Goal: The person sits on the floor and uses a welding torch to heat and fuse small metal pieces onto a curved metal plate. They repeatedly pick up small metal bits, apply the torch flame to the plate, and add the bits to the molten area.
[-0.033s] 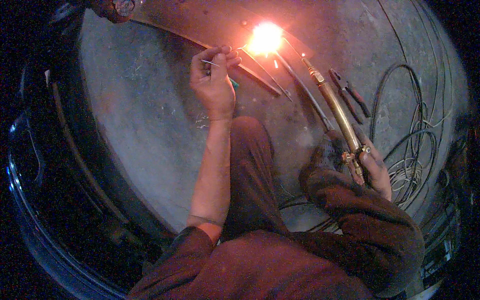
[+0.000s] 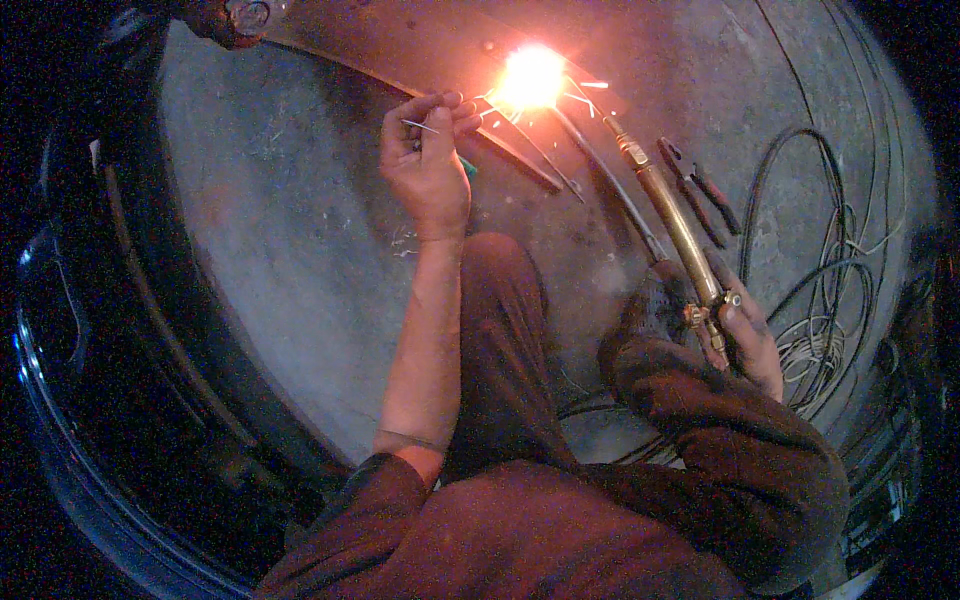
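Observation:
My right hand [image 2: 755,345] is wrapped round the valve end of a brass gas torch [image 2: 672,208], whose thin neck runs up to a bright glare [image 2: 533,77]. Sparks fly off that glare, and whatever lies inside it is washed out. To the left, my left hand [image 2: 428,150] pinches a thin filler rod [image 2: 420,125] between thumb and fingers. The rod's far end reaches toward the glare. A metal bar or tube [image 2: 612,190] slants from beneath the bright spot down toward my foot. Beyond it lies a flat plate [image 2: 400,45], lit reddish.
Pliers or tongs [image 2: 700,190] with dark handles lie on the concrete floor [image 2: 270,210] right of the torch. Looped hoses and cables [image 2: 815,340] spread at the right. Someone's head with glasses [image 2: 240,15] shows at the upper left. My bent knees [image 2: 500,330] are below.
More sparks now spray out from the glare, to both sides. My two hands, the torch and the rod have kept their places.

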### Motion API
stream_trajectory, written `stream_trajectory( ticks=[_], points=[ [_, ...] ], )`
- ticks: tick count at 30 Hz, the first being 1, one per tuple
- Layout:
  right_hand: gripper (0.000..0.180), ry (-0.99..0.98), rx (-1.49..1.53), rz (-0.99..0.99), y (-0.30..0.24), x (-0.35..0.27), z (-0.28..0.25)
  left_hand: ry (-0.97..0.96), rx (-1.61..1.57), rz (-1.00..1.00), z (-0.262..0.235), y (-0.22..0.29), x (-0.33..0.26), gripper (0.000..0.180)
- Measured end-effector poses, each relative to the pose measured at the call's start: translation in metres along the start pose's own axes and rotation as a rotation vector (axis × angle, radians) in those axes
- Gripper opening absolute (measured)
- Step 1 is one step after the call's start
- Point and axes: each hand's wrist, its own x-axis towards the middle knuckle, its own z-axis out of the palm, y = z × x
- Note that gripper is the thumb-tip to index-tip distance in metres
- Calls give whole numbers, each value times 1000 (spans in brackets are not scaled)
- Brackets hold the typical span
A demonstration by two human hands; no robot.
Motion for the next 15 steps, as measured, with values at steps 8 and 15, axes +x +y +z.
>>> stream_trajectory(
  ticks=[8,15],
  points=[
    [90,-1,71,27,-7,-2,6,12,1,-21,0,3,-2,11],
    [89,-1,73,21,-1,0,1,-10,84,28,-1,2,-1,12]
  ],
)
